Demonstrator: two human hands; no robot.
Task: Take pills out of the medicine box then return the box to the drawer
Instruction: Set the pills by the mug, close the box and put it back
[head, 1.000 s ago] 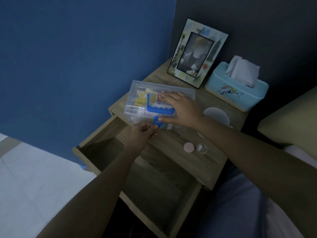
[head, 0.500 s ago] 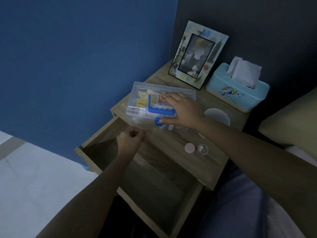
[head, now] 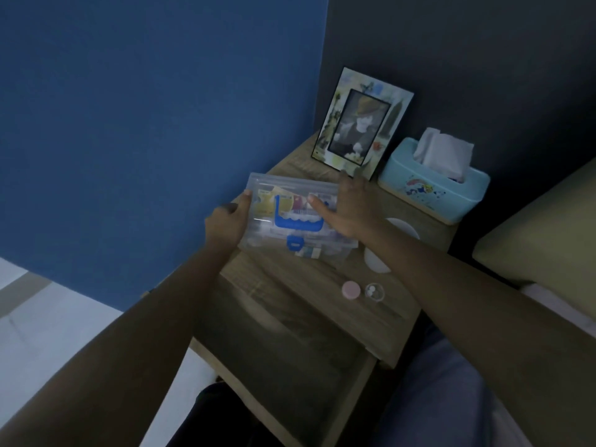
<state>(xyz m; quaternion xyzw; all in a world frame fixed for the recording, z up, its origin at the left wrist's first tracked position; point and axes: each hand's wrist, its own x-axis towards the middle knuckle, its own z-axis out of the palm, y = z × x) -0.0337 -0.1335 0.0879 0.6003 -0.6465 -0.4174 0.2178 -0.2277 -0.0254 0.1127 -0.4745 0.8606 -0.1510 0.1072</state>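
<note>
Left hand [head: 227, 221] is clamped on the left end of the medicine box [head: 296, 217], thumb up on the lid, fingers tucked under. The box is clear plastic with a blue handle [head: 298, 221] and a blue latch [head: 295, 243] on its near side, packets showing through the lid. It sits over the left part of the nightstand [head: 290, 279], whether lifted or resting I can't tell. Right hand [head: 346, 211] grips the box's right end, thumb across the lid, fingers around the far edge. Below the box, the drawer [head: 290, 356] hangs open. Right of the drawer, near the nightstand's front edge, a pink cap [head: 351, 289] lies just beside a small clear cup [head: 374, 291] with white pills [head: 372, 289] in it. Behind the box stands a picture frame [head: 361, 122], a tissue box [head: 433, 185] to its right.
</note>
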